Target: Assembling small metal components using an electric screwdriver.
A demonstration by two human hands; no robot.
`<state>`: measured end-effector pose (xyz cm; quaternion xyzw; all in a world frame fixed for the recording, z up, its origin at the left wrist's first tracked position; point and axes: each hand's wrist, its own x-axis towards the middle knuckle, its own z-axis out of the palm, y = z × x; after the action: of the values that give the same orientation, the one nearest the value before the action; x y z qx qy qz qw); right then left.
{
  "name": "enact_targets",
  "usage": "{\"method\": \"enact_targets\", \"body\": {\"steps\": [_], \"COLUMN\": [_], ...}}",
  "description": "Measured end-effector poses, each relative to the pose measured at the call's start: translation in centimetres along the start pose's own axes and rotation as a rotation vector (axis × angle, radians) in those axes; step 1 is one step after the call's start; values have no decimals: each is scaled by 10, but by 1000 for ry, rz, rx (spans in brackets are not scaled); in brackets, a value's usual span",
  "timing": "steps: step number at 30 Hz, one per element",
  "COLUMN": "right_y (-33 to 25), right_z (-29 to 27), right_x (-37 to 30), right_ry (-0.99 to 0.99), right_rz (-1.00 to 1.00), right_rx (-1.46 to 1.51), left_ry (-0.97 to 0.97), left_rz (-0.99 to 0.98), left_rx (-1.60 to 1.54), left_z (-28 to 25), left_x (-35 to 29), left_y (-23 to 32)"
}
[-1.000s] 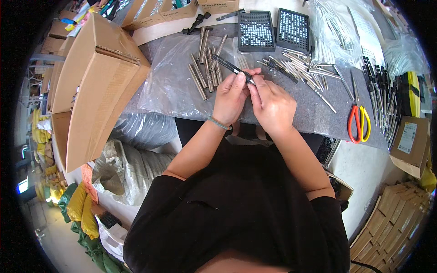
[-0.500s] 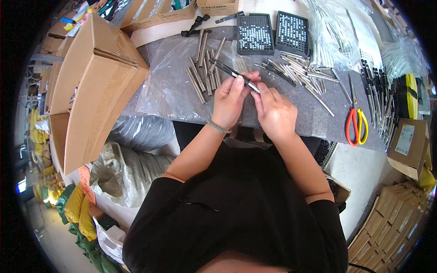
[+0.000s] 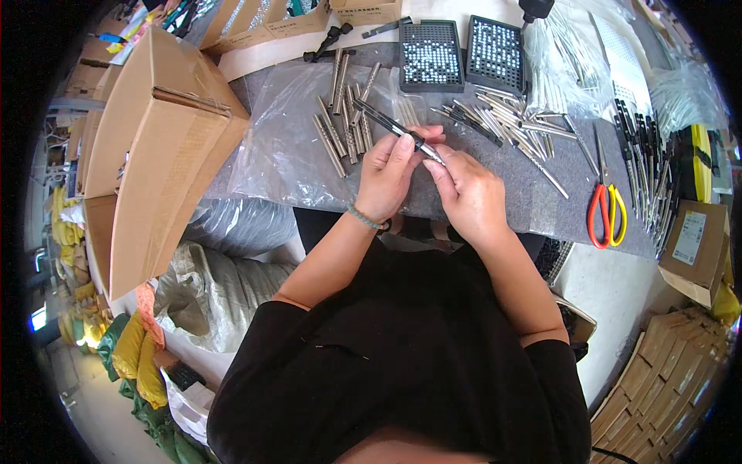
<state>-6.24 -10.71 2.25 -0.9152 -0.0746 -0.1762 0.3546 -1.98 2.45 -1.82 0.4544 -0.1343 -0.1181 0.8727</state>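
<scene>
My left hand (image 3: 392, 176) and my right hand (image 3: 466, 191) both hold one slim pen-like rod (image 3: 396, 128), dark at its far end and silver near my fingers, just above a grey mat (image 3: 533, 209). The left hand pinches its middle and the right hand grips its near end. A bead bracelet sits on my left wrist. Finished-looking metal rods (image 3: 344, 124) lie in a group to the left on a clear plastic sheet (image 3: 282, 158). A loose pile of silver rods (image 3: 510, 124) lies to the right.
Two black trays (image 3: 462, 54) full of small pieces stand at the back. Red and yellow scissors (image 3: 603, 213) lie at right beside a row of dark pens (image 3: 645, 174). A large open cardboard box (image 3: 154, 147) stands at left; a small box (image 3: 696, 247) at right.
My hands have turned the rod slightly and shifted a little right along the mat. The right fingers have closed further over its near end.
</scene>
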Motion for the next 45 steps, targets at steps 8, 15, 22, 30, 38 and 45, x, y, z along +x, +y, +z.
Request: {"method": "enact_targets", "body": {"steps": [8, 15, 22, 30, 38, 45], "right_y": [4, 88, 206, 77, 21, 117], "right_z": [8, -92, -212, -64, -5, -74], "right_x": [1, -22, -11, 24, 41, 93], "right_ry": [37, 311, 459, 190, 149, 602], "right_rz": [-5, 54, 137, -178, -287, -28], "right_rx": [55, -554, -1092, -395, -232, -390], "left_ry": [48, -136, -260, 312, 125, 81], "left_rz": [-7, -32, 318, 391, 286, -84], "left_rx": [119, 360, 928, 1795, 1824, 762], "left_z": [5, -3, 28, -17, -18, -24], "left_x": [1, -2, -8, 36, 33, -21], "left_y": [3, 1, 9, 66, 92, 100]}}
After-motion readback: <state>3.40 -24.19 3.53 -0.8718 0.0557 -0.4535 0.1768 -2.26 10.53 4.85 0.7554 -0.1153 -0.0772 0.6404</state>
